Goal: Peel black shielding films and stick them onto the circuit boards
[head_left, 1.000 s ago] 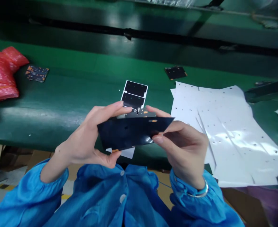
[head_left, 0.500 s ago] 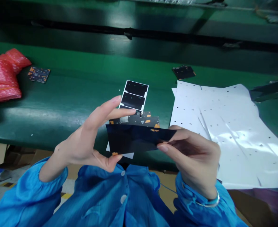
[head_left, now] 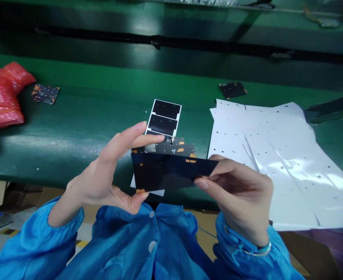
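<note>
My left hand (head_left: 109,167) grips a dark circuit board (head_left: 174,147) with orange patches by its edges, index finger at the far edge and thumb at the near one. Pinched between thumb and fingers of my right hand (head_left: 238,190) is a thin black film (head_left: 171,171). The film lies over the near part of the board and hides much of it; whether it touches the board I cannot tell. Beyond the board is a white-backed sheet (head_left: 164,116) of black stickers on the green bench.
White backing sheets (head_left: 247,140) with small dark specks spread over the right side. Another circuit board (head_left: 232,90) lies behind them. At the left are a populated circuit board (head_left: 45,94) and pink bubble wrap (head_left: 6,97). The green bench (head_left: 86,116) has its front edge near me.
Both hands keep nearly the same hold on the board and film. The bench things appear shifted slightly left with the camera, while the far right board sits slightly further right.
</note>
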`<state>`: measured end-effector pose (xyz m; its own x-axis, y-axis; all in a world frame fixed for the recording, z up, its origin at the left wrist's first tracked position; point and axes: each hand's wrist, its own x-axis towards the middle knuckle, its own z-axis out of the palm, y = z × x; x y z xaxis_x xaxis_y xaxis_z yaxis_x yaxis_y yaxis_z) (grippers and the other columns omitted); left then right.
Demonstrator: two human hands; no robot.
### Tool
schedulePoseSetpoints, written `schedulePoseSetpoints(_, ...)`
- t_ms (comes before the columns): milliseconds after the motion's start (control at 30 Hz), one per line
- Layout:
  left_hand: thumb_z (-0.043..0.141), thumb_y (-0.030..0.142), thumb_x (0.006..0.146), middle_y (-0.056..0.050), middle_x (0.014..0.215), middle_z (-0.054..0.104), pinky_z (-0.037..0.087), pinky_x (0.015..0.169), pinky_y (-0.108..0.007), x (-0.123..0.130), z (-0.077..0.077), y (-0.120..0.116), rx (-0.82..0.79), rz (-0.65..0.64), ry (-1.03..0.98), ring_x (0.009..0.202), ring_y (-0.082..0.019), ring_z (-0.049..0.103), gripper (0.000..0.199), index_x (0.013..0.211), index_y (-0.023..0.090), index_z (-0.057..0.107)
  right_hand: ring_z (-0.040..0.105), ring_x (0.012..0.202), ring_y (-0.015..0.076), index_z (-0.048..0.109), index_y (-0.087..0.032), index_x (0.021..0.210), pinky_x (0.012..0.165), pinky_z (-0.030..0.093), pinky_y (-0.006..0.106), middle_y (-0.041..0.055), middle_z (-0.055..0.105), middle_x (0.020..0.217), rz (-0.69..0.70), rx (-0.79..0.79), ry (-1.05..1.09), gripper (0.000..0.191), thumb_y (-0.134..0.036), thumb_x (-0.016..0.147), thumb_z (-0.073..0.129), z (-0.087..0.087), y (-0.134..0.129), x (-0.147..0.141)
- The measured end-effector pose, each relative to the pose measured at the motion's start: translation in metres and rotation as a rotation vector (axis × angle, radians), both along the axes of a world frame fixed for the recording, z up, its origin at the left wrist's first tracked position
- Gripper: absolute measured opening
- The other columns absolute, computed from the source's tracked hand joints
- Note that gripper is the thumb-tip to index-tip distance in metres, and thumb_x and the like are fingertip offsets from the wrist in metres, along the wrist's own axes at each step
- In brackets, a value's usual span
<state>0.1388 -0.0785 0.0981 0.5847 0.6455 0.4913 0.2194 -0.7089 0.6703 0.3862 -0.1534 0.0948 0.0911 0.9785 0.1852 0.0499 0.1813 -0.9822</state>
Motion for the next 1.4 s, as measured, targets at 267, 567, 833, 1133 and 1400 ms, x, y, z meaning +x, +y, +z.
schedulePoseSetpoints(267,0.074,0.045,0.089,-0.010,0.141,0.065,0.061,0.094,-0.045,0.000,-0.001,0.002,0.027,-0.010,-0.005,0.115,-0.028,0.072,0.088,0.160,0.032,0.024,0.057,0.059,0.0103,0.073,-0.025,0.079,0.049,0.045,0.023,-0.0036,0.065,0.069,-0.012,0.013,-0.005,0.019,-0.007,0.080,0.081,0.000,0.002,-0.002)
schedulePoseSetpoints(567,0.065,0.021,0.085,-0.013,0.148,0.055,0.058,0.098,-0.045,-0.002,0.008,0.010,0.365,-0.059,0.236,0.130,-0.032,0.060,0.045,0.130,0.026,0.065,0.066,0.061,0.0109,0.073,-0.023,0.084,0.055,0.055,0.021,-0.0019,0.072,0.074,-0.046,0.160,-0.309,0.014,-0.010,0.086,0.078,0.007,0.003,-0.005)
schedulePoseSetpoints(833,0.065,0.023,0.089,-0.012,0.147,0.057,0.053,0.108,-0.049,0.011,0.000,0.057,0.347,-0.210,0.369,0.138,-0.030,0.054,0.038,0.127,0.027,0.069,0.071,0.052,0.0181,0.078,-0.016,0.097,0.048,0.054,0.028,0.0073,0.079,0.072,-0.261,0.219,-1.105,0.032,-0.037,0.105,0.055,-0.029,0.010,0.010)
schedulePoseSetpoints(1133,0.078,0.052,0.084,-0.023,0.169,0.012,0.034,0.120,-0.067,0.067,-0.047,0.183,-0.135,0.184,0.501,0.154,-0.049,0.028,0.084,0.153,0.017,0.044,0.031,0.156,0.0383,0.034,-0.011,0.162,0.128,0.027,0.065,0.0230,0.039,0.164,0.221,0.034,-1.028,0.097,-0.051,0.085,0.078,-0.109,0.049,-0.014)
schedulePoseSetpoints(1400,0.063,0.055,0.094,-0.005,0.090,0.068,0.057,0.077,-0.035,0.020,-0.044,0.040,-0.532,0.122,0.284,0.082,-0.022,0.067,0.036,0.092,0.020,0.067,0.053,0.145,0.0310,0.042,-0.018,0.156,0.126,0.035,0.063,0.0178,0.059,0.152,0.143,0.174,-0.792,0.063,-0.035,0.099,0.064,-0.095,0.034,-0.003)
